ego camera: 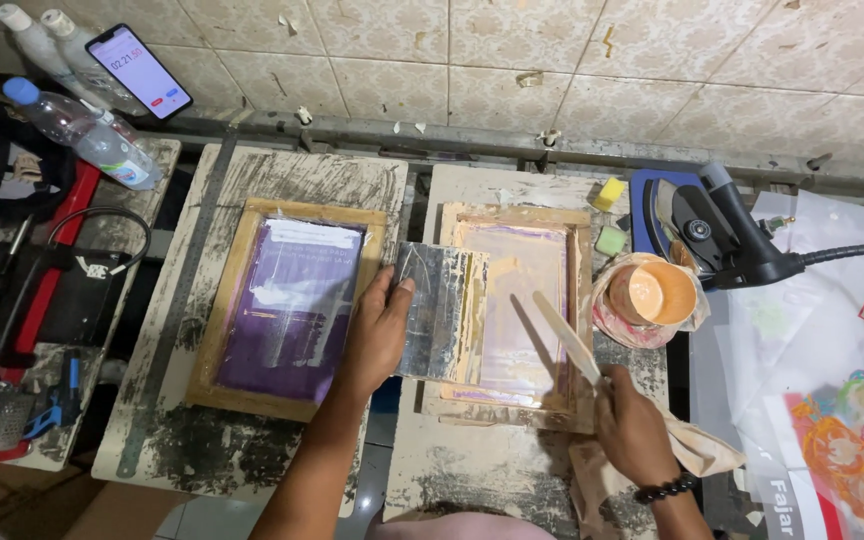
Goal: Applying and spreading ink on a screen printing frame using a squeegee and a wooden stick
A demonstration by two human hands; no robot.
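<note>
Nearest to me, the right hand [632,432] closes around the lower end of a pale wooden stick [564,333], with a crumpled rag [687,448] bunched under the same palm and a dark bead bracelet [664,490] on the wrist; the stick slants up and to the left from the fist, its free end lying over the mesh of the right-hand wooden screen frame [514,312]. My left hand [377,335] grips the left edge of a flat, ink-smeared squeegee blade [440,312], thumb on top and fingers beneath, so the blade spreads rightward from the grip and overlaps the left rail of that same frame. Just left of this hand sits a second wooden frame with a purple screen [290,305], resting on its own stained board [167,400] (the two boards stand side by side with a narrow gap between). Beyond the stick, a plastic-wrapped tub of orange ink [652,295] stands beside the right frame, with a black heat tool [727,232] and yellow sponge [608,193] farther back. A water bottle [87,135] and phone [139,70] lean near the tiled wall [552,60]
</note>
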